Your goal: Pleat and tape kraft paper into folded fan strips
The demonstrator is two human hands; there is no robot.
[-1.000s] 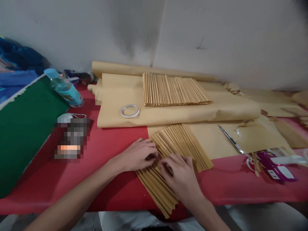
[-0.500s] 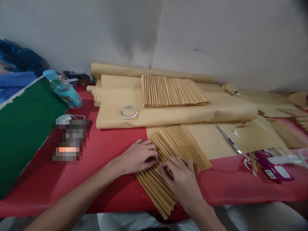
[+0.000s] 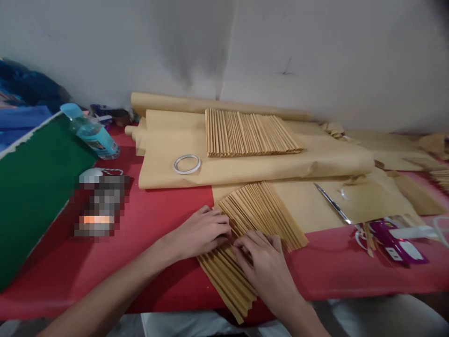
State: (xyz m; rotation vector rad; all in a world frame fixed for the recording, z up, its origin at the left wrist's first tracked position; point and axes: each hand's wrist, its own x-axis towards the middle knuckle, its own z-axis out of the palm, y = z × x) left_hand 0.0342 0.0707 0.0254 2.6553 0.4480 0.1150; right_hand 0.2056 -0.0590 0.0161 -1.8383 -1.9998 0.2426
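A pleated sheet of brown kraft paper (image 3: 264, 210) lies in front of me, fanned out, its near end reaching the table's front edge. My left hand (image 3: 205, 231) is on its left side, fingers curled and closed on the folds. From the right, my right hand (image 3: 261, 257) pinches the pleats near the middle, thumb and fingertips together. The fingertips of both hands are close to each other on the paper. Beyond them, a second pleated paper (image 3: 250, 133) rests on a large folded kraft sheet (image 3: 168, 135), beside a thin roll of white tape (image 3: 187, 164).
On the red table (image 3: 168, 206) a utility knife (image 3: 332, 203) lies at right, near a purple power strip (image 3: 398, 243) and paper scraps. At left are a water bottle (image 3: 94, 135), a green board (image 3: 38, 201) and a blurred-out item (image 3: 101, 206). A grey wall (image 3: 301, 51) stands behind.
Both hands stay at nearly the same place on the pleats, the left fingers slightly more closed. The view has shifted very slightly; other things have not moved.
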